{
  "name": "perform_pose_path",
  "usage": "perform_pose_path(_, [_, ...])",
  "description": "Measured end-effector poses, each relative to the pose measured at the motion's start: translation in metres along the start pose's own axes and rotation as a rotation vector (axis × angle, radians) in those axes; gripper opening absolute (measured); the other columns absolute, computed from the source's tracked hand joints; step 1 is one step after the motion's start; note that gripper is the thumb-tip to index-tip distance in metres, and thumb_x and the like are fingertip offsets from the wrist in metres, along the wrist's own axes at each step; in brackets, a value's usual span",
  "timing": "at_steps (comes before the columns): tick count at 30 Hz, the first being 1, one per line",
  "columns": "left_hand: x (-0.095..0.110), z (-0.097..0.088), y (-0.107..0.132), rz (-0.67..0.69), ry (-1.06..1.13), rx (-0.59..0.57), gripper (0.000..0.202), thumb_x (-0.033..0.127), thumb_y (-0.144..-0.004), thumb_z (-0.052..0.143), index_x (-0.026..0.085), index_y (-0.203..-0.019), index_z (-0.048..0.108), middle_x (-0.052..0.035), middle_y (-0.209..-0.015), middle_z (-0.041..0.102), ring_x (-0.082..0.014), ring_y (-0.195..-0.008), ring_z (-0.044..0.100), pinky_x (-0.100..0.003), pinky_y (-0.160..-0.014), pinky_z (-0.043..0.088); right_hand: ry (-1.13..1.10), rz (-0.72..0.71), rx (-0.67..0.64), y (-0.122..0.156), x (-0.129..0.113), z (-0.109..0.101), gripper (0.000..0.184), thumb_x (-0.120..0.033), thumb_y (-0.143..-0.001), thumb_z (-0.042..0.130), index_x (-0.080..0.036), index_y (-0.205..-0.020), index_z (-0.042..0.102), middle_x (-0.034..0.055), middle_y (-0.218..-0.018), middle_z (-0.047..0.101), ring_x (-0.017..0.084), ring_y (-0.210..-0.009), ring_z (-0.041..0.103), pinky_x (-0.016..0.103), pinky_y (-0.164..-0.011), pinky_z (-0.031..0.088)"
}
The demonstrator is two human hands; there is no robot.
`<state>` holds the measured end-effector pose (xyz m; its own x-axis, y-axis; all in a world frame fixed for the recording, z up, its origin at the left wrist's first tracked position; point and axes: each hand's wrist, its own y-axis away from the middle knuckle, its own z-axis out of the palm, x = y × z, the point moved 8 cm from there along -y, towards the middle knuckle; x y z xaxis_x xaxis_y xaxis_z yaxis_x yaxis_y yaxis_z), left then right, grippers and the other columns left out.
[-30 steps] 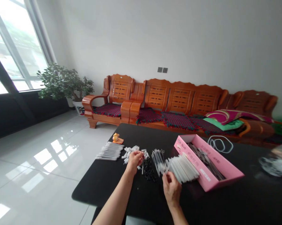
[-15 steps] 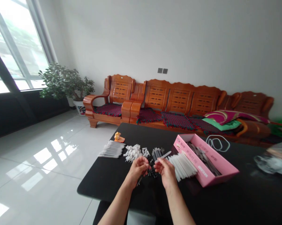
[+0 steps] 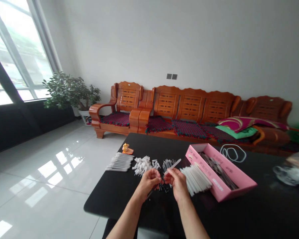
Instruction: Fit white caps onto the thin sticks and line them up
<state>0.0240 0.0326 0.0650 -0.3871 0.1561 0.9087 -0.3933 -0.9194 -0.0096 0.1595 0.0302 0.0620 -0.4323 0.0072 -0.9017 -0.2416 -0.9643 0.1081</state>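
Note:
Over the black table, my right hand (image 3: pixel 176 181) is closed on a white pen barrel (image 3: pixel 176 162), which slants up to the right. Close to its fingertips, my left hand (image 3: pixel 149 181) is pinched around a thin dark stick (image 3: pixel 149 195), maybe a pen refill; only its lower end shows below the palm. Whether the two pieces touch is hidden by the fingers. Small black parts (image 3: pixel 164 188) lie just beneath the hands. Behind them are a bunch of pen refills (image 3: pixel 168 163) and a heap of short white pieces (image 3: pixel 142 165). White barrels (image 3: pixel 195 179) lie beside my right hand.
A row of white pens (image 3: pixel 119 161) lies at the table's left, near a small yellow figurine (image 3: pixel 125 148). On the right stands a pink box (image 3: pixel 220 166) holding dark strips. White loops (image 3: pixel 232 153) and plastic bags (image 3: pixel 292 171) lie farther right. A wooden sofa (image 3: pixel 166 103) stands behind.
My hands have come closer together, the left moving slightly right. The barrel stays in my right hand. The whole view has shifted a little.

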Motion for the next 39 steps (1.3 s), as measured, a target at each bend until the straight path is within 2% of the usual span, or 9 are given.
perform_pose_path(7, [0.001,-0.009,-0.012,0.006,-0.08,0.067,0.037,0.038,-0.062,0.08,0.015,-0.079,0.057,0.0038,-0.057,0.057,-0.0077,-0.044,0.051,-0.018,-0.042,0.039,-0.034,0.125,-0.01,0.0,0.027,0.001,0.028,-0.032,-0.061,0.08,-0.014,-0.072,0.062,0.0022,-0.054,0.067,0.017,-0.044,0.065,0.021,-0.036,0.047])
perform_pose_path(14, [-0.009,-0.034,-0.025,-0.031,-0.242,0.301,0.042,0.057,-0.071,0.064,0.015,-0.078,0.057,0.0025,-0.06,0.058,-0.0079,-0.037,0.048,-0.017,-0.031,0.03,-0.133,0.236,-0.005,0.009,0.048,0.01,0.022,-0.028,-0.064,0.078,-0.014,-0.071,0.063,0.0029,-0.054,0.068,0.017,-0.045,0.065,0.022,-0.037,0.049])
perform_pose_path(18, [-0.002,-0.054,-0.026,0.024,-0.189,0.436,0.045,0.058,-0.075,0.057,0.014,-0.084,0.059,0.0012,-0.064,0.058,-0.0077,-0.038,0.05,-0.017,-0.032,0.031,-0.284,0.302,0.063,0.006,0.041,0.005,0.015,-0.021,-0.064,0.077,-0.013,-0.07,0.066,0.0029,-0.055,0.069,0.015,-0.048,0.066,0.021,-0.042,0.052])
perform_pose_path(20, [0.0,-0.066,-0.025,0.048,-0.196,0.483,0.043,0.056,-0.075,0.058,0.014,-0.083,0.06,0.0007,-0.065,0.059,-0.0079,-0.039,0.05,-0.017,-0.033,0.032,-0.371,0.286,0.091,0.003,0.032,0.001,0.012,-0.017,-0.063,0.077,-0.014,-0.07,0.067,0.0022,-0.056,0.07,0.014,-0.05,0.067,0.021,-0.045,0.054])
perform_pose_path(25, [-0.001,-0.096,-0.019,0.051,-0.495,0.595,0.024,0.041,-0.076,0.057,0.017,-0.078,0.061,0.0006,-0.061,0.062,-0.0104,-0.044,0.055,-0.018,-0.04,0.036,-0.38,0.224,0.02,-0.003,0.013,-0.001,0.01,-0.017,-0.067,0.076,-0.014,-0.074,0.07,0.0032,-0.063,0.072,0.015,-0.055,0.068,0.022,-0.049,0.055])
perform_pose_path(27, [-0.004,-0.103,-0.015,0.057,-0.636,0.614,0.017,0.034,-0.077,0.056,0.018,-0.077,0.063,0.0009,-0.06,0.062,-0.0116,-0.048,0.058,-0.019,-0.046,0.039,-0.386,0.205,0.044,-0.006,0.009,-0.007,0.007,-0.016,-0.068,0.075,-0.014,-0.073,0.07,0.0028,-0.064,0.073,0.015,-0.055,0.068,0.022,-0.051,0.056])
perform_pose_path(30, [-0.006,-0.103,-0.009,0.097,-0.798,0.601,0.014,0.028,-0.078,0.055,0.019,-0.075,0.066,0.0005,-0.06,0.064,-0.013,-0.053,0.06,-0.021,-0.055,0.041,-0.402,0.235,0.084,-0.006,0.011,-0.014,0.005,-0.014,-0.069,0.073,-0.015,-0.072,0.07,0.0023,-0.063,0.073,0.014,-0.055,0.068,0.021,-0.051,0.055])
perform_pose_path(34, [-0.009,-0.091,-0.007,0.122,-0.894,0.524,0.015,0.023,-0.077,0.056,0.019,-0.076,0.07,-0.0002,-0.06,0.064,-0.0145,-0.055,0.06,-0.023,-0.059,0.041,-0.42,0.266,0.084,-0.002,0.013,-0.014,0.004,-0.014,-0.069,0.072,-0.014,-0.072,0.07,0.0027,-0.063,0.073,0.014,-0.055,0.068,0.021,-0.05,0.055])
perform_pose_path(39, [-0.015,-0.056,-0.011,0.174,-1.0,0.213,0.014,0.02,-0.074,0.061,0.021,-0.078,0.074,-0.0022,-0.073,0.068,-0.0163,-0.066,0.06,-0.024,-0.064,0.041,-0.423,0.265,0.091,-0.002,0.012,-0.015,0.003,-0.012,-0.069,0.072,-0.014,-0.072,0.07,0.0031,-0.062,0.072,0.013,-0.053,0.067,0.021,-0.049,0.055])
